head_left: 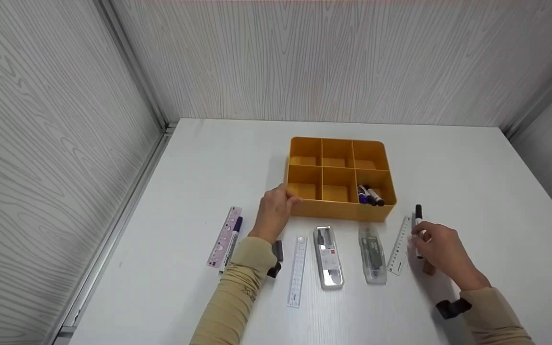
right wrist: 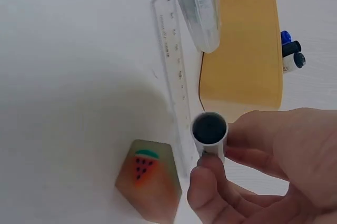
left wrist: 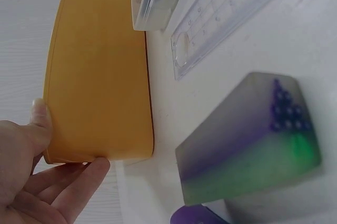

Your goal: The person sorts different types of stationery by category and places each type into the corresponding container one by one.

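My left hand (head_left: 274, 211) grips the front left corner of a yellow six-compartment organizer box (head_left: 338, 209), thumb at its rim and fingers against its side in the left wrist view. My right hand (head_left: 443, 249) pinches a white marker (right wrist: 209, 129) with a black cap between thumb and fingers, right of the box. Several markers (head_left: 371, 195) lie in the front right compartment. Beneath the right hand is a block with a watermelon print (right wrist: 147, 182). A purple and green block with a grape print (left wrist: 247, 139) lies near the left hand.
In front of the box lie a clear ruler (head_left: 297, 271), a white case (head_left: 328, 258), a translucent case (head_left: 373, 256) and another clear ruler (head_left: 399, 245). At left are a pink ruler (head_left: 224, 237) and a purple-capped marker (head_left: 233, 239). Panels wall the table's back and sides.
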{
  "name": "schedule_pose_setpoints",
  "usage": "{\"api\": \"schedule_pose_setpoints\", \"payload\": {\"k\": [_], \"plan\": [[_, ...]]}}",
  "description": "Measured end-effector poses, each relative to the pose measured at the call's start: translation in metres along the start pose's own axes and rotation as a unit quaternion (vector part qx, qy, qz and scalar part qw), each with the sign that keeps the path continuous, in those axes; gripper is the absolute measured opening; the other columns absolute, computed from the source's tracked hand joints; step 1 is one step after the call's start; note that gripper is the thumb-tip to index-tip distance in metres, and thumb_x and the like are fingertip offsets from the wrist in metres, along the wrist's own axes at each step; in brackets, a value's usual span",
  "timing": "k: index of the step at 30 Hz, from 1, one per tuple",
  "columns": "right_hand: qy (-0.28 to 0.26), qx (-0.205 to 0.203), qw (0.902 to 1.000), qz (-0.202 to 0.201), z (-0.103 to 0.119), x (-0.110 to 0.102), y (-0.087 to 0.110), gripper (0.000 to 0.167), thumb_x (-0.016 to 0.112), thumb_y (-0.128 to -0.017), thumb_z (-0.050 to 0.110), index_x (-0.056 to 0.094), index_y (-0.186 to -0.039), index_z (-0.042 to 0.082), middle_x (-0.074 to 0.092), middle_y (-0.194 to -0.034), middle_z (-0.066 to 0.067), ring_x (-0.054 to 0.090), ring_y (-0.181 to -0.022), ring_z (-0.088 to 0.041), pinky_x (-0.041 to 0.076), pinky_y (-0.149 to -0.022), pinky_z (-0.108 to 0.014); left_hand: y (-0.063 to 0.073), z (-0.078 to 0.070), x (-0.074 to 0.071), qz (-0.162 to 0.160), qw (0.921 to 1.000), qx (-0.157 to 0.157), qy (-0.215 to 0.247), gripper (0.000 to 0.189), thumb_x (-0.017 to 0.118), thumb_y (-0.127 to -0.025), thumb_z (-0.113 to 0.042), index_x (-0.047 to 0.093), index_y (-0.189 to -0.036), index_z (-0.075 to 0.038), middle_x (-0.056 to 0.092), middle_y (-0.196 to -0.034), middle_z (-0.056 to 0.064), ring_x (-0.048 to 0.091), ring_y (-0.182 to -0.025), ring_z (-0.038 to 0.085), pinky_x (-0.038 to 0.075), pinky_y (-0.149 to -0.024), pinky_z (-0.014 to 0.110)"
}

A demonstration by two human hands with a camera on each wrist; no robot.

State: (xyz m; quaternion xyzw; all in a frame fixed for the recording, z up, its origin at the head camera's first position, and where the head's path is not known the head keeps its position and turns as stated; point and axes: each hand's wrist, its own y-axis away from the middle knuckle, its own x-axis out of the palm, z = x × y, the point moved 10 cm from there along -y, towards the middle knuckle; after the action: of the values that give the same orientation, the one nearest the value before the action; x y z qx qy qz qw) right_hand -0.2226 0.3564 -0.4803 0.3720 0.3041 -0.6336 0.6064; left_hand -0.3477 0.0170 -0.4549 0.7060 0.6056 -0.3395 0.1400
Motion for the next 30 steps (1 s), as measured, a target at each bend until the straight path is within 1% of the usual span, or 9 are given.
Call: {"api": "schedule_pose_setpoints", "payload": {"k": [5, 7, 11, 15, 20, 23, 26, 30], "plan": [[0.002, -0.02, 0.9992, -0.035, 0.009, -0.014, -0.002, 0.023, 0.056, -0.094, 0.007, 0.064, -0.114, -0.001, 0.063, -0.096, -0.02, 0.062, -0.064, -0.016, 0.05, -0.052, -0.025, 0.001, 0.002, 0.002, 0.008, 0.9998, -0.017, 0.002, 0.023, 0.066, -0.092, -0.029, 0.063, -0.098, -0.007, 0.067, -0.089, 0.003, 0.06, -0.082, 0.015, 0.056, -0.081, 0.028], [-0.001, -0.03, 0.9985, -0.046, 0.015, -0.02, -0.004, 0.023, 0.055, -0.094, 0.006, 0.063, -0.115, -0.001, 0.063, -0.096, -0.02, 0.062, -0.065, -0.016, 0.049, -0.051, -0.025, 0.001, 0.003, 0.002, 0.009, 0.9998, -0.019, 0.005, 0.021, 0.066, -0.093, -0.028, 0.063, -0.098, -0.008, 0.067, -0.089, 0.003, 0.059, -0.082, 0.015, 0.056, -0.081, 0.028], [0.008, -0.062, 0.9951, -0.077, 0.031, -0.034, -0.007, 0.021, 0.056, -0.094, 0.003, 0.065, -0.113, 0.001, 0.064, -0.094, -0.02, 0.059, -0.065, -0.017, 0.046, -0.05, -0.024, 0.001, 0.002, 0.001, 0.007, 0.9998, -0.016, 0.011, 0.018, 0.067, -0.093, -0.025, 0.063, -0.097, -0.008, 0.067, -0.088, 0.003, 0.059, -0.081, 0.016, 0.055, -0.08, 0.028], [0.014, -0.079, 0.9927, -0.09, 0.045, -0.042, -0.011, 0.021, 0.056, -0.094, 0.003, 0.066, -0.113, 0.005, 0.064, -0.093, -0.018, 0.056, -0.067, -0.019, 0.047, -0.051, -0.023, 0.0, 0.002, 0.002, 0.005, 0.9998, -0.015, 0.011, 0.018, 0.067, -0.092, -0.026, 0.063, -0.096, -0.008, 0.067, -0.087, 0.002, 0.059, -0.081, 0.015, 0.055, -0.08, 0.028], [0.011, -0.082, 0.9937, -0.076, 0.058, -0.045, -0.018, 0.027, 0.055, -0.095, 0.005, 0.062, -0.121, 0.007, 0.065, -0.096, -0.017, 0.057, -0.069, -0.021, 0.049, -0.053, -0.023, -0.001, 0.002, 0.002, 0.001, 0.9999, -0.014, 0.007, 0.019, 0.068, -0.092, -0.026, 0.065, -0.096, -0.008, 0.068, -0.089, 0.003, 0.06, -0.082, 0.015, 0.055, -0.08, 0.029], [0.006, -0.084, 0.9947, -0.059, 0.064, -0.044, -0.022, 0.032, 0.055, -0.095, 0.004, 0.059, -0.127, 0.005, 0.065, -0.097, -0.018, 0.058, -0.07, -0.02, 0.049, -0.054, -0.022, -0.001, 0.001, 0.002, -0.002, 1.0, -0.009, 0.001, 0.02, 0.069, -0.091, -0.027, 0.065, -0.096, -0.007, 0.069, -0.09, 0.004, 0.062, -0.082, 0.015, 0.056, -0.08, 0.029], [-0.001, -0.087, 0.9954, -0.041, 0.07, -0.043, -0.027, 0.034, 0.055, -0.095, 0.005, 0.058, -0.129, 0.003, 0.066, -0.097, -0.019, 0.061, -0.067, -0.019, 0.05, -0.054, -0.023, 0.0, 0.0, 0.001, -0.007, 1.0, 0.0, -0.002, 0.023, 0.068, -0.091, -0.029, 0.065, -0.096, -0.007, 0.069, -0.089, 0.004, 0.061, -0.082, 0.015, 0.055, -0.08, 0.029], [-0.007, -0.086, 0.9962, -0.013, 0.076, -0.039, -0.034, 0.034, 0.055, -0.095, 0.007, 0.058, -0.128, 0.001, 0.067, -0.096, -0.02, 0.064, -0.066, -0.019, 0.052, -0.056, -0.024, 0.001, -0.001, 0.001, -0.007, 1.0, 0.002, 0.007, 0.022, 0.068, -0.091, -0.03, 0.063, -0.094, -0.008, 0.066, -0.086, 0.003, 0.058, -0.08, 0.014, 0.054, -0.077, 0.029]]}}
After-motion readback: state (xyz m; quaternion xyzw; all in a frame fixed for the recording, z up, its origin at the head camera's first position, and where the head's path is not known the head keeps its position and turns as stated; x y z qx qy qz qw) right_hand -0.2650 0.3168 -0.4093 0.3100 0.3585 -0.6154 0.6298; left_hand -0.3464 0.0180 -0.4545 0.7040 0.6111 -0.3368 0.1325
